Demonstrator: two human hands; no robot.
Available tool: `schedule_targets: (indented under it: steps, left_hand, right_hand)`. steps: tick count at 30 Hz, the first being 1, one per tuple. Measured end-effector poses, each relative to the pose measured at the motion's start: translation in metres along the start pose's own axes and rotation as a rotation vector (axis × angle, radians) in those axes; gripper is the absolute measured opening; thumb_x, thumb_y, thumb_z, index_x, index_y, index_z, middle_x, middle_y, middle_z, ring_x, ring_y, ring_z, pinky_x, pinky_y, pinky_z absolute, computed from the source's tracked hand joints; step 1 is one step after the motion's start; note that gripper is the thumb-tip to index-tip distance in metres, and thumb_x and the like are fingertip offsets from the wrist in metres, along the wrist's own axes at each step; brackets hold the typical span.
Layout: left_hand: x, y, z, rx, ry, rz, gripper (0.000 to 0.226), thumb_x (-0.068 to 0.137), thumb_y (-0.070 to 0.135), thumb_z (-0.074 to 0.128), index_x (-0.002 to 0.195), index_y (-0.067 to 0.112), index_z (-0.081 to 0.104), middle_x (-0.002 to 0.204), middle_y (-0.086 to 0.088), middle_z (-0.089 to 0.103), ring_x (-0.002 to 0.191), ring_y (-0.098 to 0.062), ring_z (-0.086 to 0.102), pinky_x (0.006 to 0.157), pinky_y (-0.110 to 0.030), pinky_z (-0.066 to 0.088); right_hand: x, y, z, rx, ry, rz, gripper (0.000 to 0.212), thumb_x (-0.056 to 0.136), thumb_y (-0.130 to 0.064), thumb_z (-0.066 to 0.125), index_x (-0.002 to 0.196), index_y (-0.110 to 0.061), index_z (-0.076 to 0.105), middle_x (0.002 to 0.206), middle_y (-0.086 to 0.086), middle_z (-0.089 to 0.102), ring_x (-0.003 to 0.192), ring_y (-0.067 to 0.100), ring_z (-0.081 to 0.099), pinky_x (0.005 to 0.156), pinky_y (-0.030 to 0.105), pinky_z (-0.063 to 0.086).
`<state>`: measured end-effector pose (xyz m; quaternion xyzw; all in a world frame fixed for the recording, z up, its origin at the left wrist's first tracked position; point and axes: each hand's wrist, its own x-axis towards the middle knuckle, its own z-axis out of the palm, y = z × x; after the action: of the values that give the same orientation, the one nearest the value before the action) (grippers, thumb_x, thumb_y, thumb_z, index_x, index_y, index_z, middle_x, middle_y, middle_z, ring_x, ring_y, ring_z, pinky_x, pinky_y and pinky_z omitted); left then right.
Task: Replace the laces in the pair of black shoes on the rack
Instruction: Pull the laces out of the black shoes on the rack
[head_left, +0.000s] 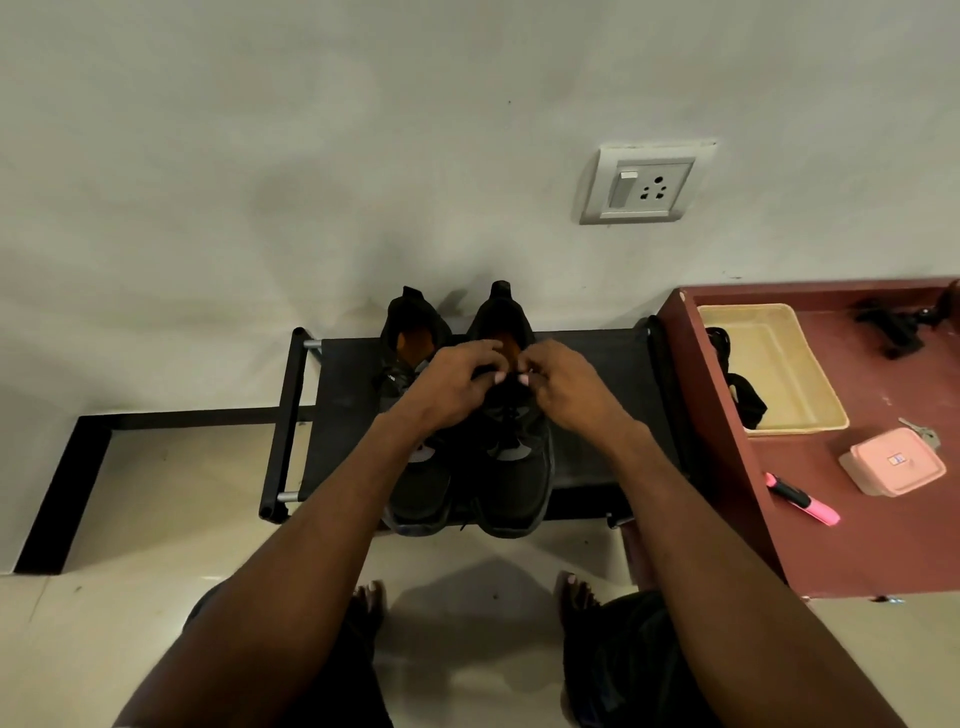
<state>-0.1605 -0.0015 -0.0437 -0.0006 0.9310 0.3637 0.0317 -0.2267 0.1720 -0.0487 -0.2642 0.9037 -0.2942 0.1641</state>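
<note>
Two black shoes stand side by side on the black rack (343, 405), toes toward me. The left shoe (415, 483) shows an orange insole near its heel. Over the tongue of the right shoe (519, 483) my two hands meet. My left hand (452, 387) and my right hand (563, 387) both have curled fingers that pinch at the top of that shoe's lacing. The black lace itself is hard to make out against the black shoe.
A maroon table (857, 545) stands right of the rack, carrying a cream tray (779, 364) with black laces draped over its left rim, a pink box (893, 467), a pink highlighter (802, 506), keys and a black object. A wall socket (644, 182) is above. My feet rest on the tiled floor.
</note>
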Motion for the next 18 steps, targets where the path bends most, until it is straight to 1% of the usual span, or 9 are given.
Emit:
schedule_targets:
  steps: [2, 4, 6, 8, 10, 12, 14, 16, 18]
  left_hand:
    - [0.003, -0.003, 0.0, -0.083, 0.071, -0.043, 0.013, 0.096, 0.005, 0.058, 0.1, 0.011, 0.07, 0.137, -0.007, 0.059, 0.129, -0.021, 0.053, 0.108, -0.029, 0.039]
    - [0.005, -0.005, 0.001, -0.097, 0.08, -0.058, 0.012, 0.096, 0.006, 0.058, 0.095, 0.015, 0.067, 0.133, -0.003, 0.061, 0.125, -0.019, 0.054, 0.106, -0.032, 0.042]
    - [0.004, -0.005, 0.002, -0.09, 0.061, -0.04, 0.008, 0.094, 0.013, 0.065, 0.101, 0.017, 0.067, 0.129, 0.0, 0.062, 0.122, -0.016, 0.055, 0.104, -0.032, 0.043]
    - [0.004, -0.003, 0.006, -0.073, 0.06, -0.018, 0.02, 0.089, 0.02, 0.073, 0.109, 0.015, 0.068, 0.123, 0.0, 0.064, 0.115, -0.014, 0.057, 0.099, -0.03, 0.046]
    - [0.006, 0.0, 0.007, -0.071, 0.113, -0.028, 0.018, 0.088, 0.02, 0.074, 0.104, 0.011, 0.072, 0.116, -0.001, 0.067, 0.108, -0.015, 0.06, 0.095, -0.031, 0.049]
    - [0.008, 0.001, 0.005, -0.144, 0.173, -0.066, 0.013, 0.087, 0.018, 0.075, 0.097, 0.01, 0.076, 0.109, 0.0, 0.07, 0.104, -0.012, 0.063, 0.09, -0.021, 0.049]
    - [0.01, 0.002, 0.002, -0.161, 0.204, -0.106, 0.012, 0.089, 0.018, 0.074, 0.098, 0.011, 0.076, 0.105, 0.001, 0.073, 0.099, -0.009, 0.064, 0.083, -0.01, 0.045]
    - [0.012, 0.002, 0.005, -0.061, 0.207, -0.097, 0.015, 0.093, 0.016, 0.067, 0.106, 0.012, 0.074, 0.106, -0.002, 0.072, 0.097, -0.013, 0.064, 0.084, -0.018, 0.049]
    - [0.011, 0.004, 0.01, 0.07, 0.209, -0.053, 0.022, 0.096, 0.012, 0.058, 0.113, 0.012, 0.071, 0.109, -0.004, 0.072, 0.095, -0.019, 0.065, 0.086, -0.031, 0.053]
  right_hand:
    - [0.001, 0.003, -0.003, 0.112, 0.024, 0.094, 0.006, 0.099, -0.012, 0.055, 0.094, -0.015, 0.058, 0.092, 0.005, 0.063, 0.085, 0.026, 0.061, 0.071, 0.036, 0.046]
    - [0.0, 0.005, -0.005, 0.227, 0.04, 0.138, 0.008, 0.098, -0.01, 0.058, 0.091, -0.015, 0.06, 0.086, 0.008, 0.068, 0.081, 0.025, 0.067, 0.07, 0.033, 0.049]
    - [0.0, 0.003, -0.008, 0.311, 0.057, 0.13, 0.008, 0.093, -0.01, 0.067, 0.087, -0.015, 0.066, 0.084, 0.008, 0.071, 0.079, 0.023, 0.069, 0.073, 0.032, 0.052]
    - [0.001, 0.0, -0.009, 0.333, 0.087, 0.097, 0.002, 0.087, -0.011, 0.074, 0.087, -0.012, 0.072, 0.086, 0.004, 0.072, 0.082, 0.021, 0.069, 0.075, 0.027, 0.053]
    - [0.003, -0.003, -0.009, 0.308, 0.115, 0.075, 0.004, 0.086, -0.013, 0.075, 0.089, -0.011, 0.074, 0.088, -0.001, 0.071, 0.084, 0.015, 0.066, 0.071, 0.019, 0.048]
    - [0.006, -0.004, -0.009, 0.275, 0.088, 0.098, 0.003, 0.09, -0.015, 0.072, 0.091, -0.012, 0.071, 0.088, -0.002, 0.07, 0.083, 0.014, 0.065, 0.068, 0.018, 0.047]
    - [0.009, -0.005, -0.008, 0.231, 0.058, 0.139, 0.004, 0.094, -0.016, 0.067, 0.091, -0.014, 0.069, 0.086, 0.001, 0.069, 0.081, 0.016, 0.065, 0.067, 0.024, 0.048]
    - [0.011, -0.005, -0.007, 0.202, 0.052, 0.168, 0.009, 0.095, -0.013, 0.063, 0.087, -0.014, 0.067, 0.082, 0.004, 0.069, 0.076, 0.02, 0.066, 0.064, 0.03, 0.05]
    - [0.011, -0.004, -0.009, 0.15, 0.066, 0.192, 0.014, 0.093, -0.007, 0.061, 0.081, -0.014, 0.066, 0.077, 0.003, 0.066, 0.071, 0.019, 0.062, 0.057, 0.027, 0.046]
